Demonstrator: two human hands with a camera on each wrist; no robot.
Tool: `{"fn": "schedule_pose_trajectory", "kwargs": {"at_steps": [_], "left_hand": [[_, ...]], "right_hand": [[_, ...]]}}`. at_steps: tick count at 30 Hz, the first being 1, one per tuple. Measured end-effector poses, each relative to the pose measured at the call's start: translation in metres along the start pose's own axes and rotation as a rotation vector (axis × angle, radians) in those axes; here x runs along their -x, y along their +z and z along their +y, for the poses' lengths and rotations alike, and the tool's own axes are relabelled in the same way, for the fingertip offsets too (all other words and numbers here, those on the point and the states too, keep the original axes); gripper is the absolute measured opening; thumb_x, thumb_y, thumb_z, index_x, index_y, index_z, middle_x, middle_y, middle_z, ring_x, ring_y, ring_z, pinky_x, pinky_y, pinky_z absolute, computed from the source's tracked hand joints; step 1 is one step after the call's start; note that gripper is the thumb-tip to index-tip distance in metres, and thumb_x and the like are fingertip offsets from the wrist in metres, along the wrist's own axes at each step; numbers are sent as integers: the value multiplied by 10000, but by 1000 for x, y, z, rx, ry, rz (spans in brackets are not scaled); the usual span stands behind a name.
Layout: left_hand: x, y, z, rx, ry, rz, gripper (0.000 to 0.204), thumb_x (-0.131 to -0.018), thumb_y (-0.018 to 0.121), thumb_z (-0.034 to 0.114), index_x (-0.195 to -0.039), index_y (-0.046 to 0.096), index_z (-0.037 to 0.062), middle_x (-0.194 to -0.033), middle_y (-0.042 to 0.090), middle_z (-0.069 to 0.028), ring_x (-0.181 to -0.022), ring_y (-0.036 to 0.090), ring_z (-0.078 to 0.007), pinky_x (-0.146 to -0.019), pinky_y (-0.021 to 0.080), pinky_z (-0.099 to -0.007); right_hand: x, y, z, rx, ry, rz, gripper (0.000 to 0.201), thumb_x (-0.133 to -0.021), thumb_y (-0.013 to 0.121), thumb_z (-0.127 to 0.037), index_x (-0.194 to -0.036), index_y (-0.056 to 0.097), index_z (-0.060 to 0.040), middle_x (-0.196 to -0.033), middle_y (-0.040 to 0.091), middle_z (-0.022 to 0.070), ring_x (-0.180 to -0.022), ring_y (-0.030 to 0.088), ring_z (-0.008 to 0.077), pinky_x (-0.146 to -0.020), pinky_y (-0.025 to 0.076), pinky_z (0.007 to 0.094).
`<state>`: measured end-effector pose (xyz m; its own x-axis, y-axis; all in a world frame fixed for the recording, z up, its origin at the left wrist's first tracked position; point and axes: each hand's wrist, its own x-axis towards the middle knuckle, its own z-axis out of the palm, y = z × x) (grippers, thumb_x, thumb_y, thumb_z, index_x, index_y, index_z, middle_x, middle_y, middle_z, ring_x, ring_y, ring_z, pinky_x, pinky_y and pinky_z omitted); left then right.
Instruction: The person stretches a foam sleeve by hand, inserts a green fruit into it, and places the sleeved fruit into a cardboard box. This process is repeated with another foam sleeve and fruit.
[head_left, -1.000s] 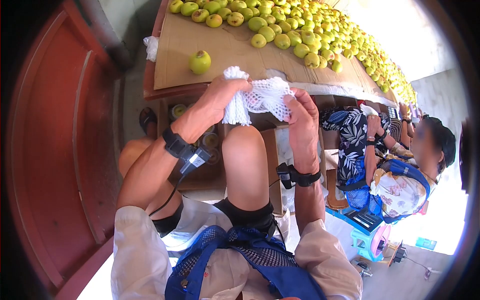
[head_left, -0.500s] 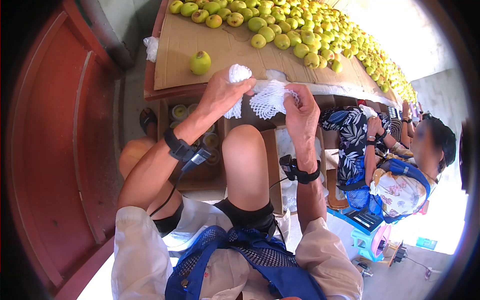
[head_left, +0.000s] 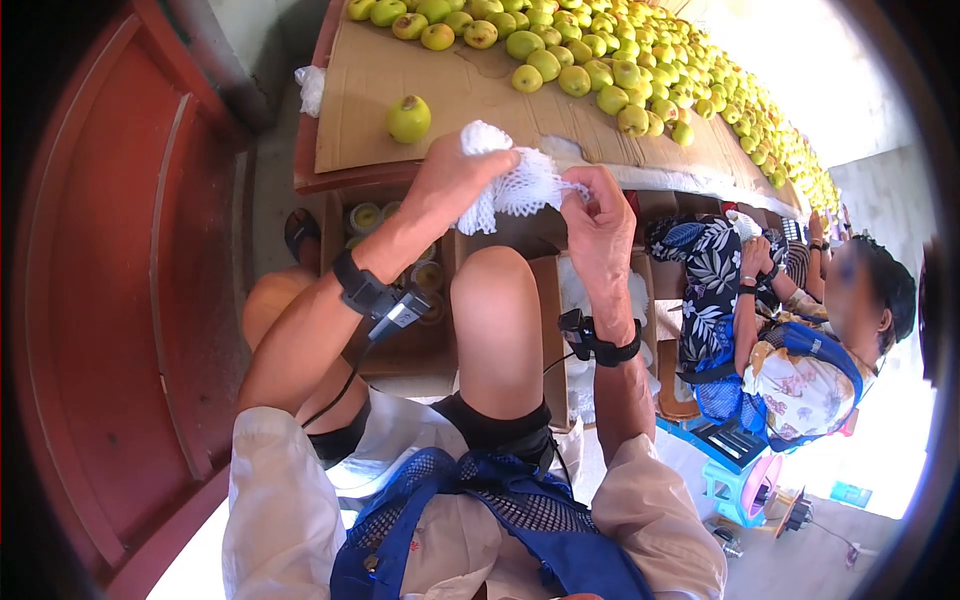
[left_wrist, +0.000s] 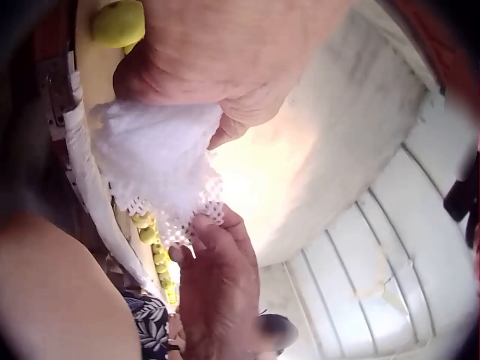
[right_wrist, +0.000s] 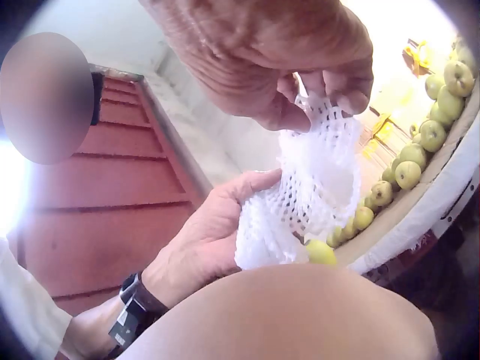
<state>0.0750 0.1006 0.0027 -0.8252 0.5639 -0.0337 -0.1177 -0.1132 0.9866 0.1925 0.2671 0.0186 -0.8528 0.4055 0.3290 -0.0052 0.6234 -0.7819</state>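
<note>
White foam netting (head_left: 528,188) spans two hands at the near edge of the cardboard sheet (head_left: 470,100). On that sheet's left part sits a lone green apple (head_left: 408,120); at the near edge the left hand (head_left: 447,185) grips the netting's bunched end, and farther right the right hand (head_left: 602,220) pinches its other end. The right-wrist view shows the mesh holes clearly (the left-wrist one gives mostly a dense white fold). The netting looks crumpled, with a ragged lower edge.
</note>
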Motion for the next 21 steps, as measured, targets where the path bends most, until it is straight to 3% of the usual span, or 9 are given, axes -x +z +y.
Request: {"fn": "schedule_pose_trajectory", "kwargs": {"at_steps": [3,9,12,15,21], "left_hand": [[-3,-3,-7,420,-82,-4,216,-925,710,110,-1120,692,18,-1034,717,-48,-898,685,-142,-785,559,-318],[-1,-3,0,540,-145,-35,222,-914,729,112,-1113,686,23,-1015,714,-38,-900,693,-145,-789,572,-321],[-2,-5,-2,548,-123,-26,225,-916,731,125,-1113,689,24,-1020,718,-37,-899,694,-145,-786,569,-318],[-6,-6,-5,507,-40,-25,203,-917,724,124,-1094,697,29,-1017,718,-28,-885,688,-140,-769,555,-303],[8,1,10,-78,95,-52,149,-928,698,147,-1002,684,18,-911,661,25,-840,582,-65,-744,487,-262]], "right_hand": [[1,2,3,-78,-87,33,169,-893,622,43,-1027,667,-47,-899,652,3,-705,509,68,-645,447,232],[1,-5,2,-500,178,-43,150,-944,638,-1,-1083,686,-34,-931,655,-35,-774,513,28,-694,429,198],[1,-9,-1,-424,120,-136,167,-963,652,-43,-1124,688,-11,-918,646,-30,-798,531,38,-721,438,205],[1,-13,-1,-343,65,-290,201,-983,664,-114,-1148,688,-1,-932,652,-15,-822,545,50,-733,445,217],[-1,-17,-29,-388,194,-259,254,-991,693,-223,-1078,698,16,-941,679,10,-848,559,54,-745,462,230]]}}
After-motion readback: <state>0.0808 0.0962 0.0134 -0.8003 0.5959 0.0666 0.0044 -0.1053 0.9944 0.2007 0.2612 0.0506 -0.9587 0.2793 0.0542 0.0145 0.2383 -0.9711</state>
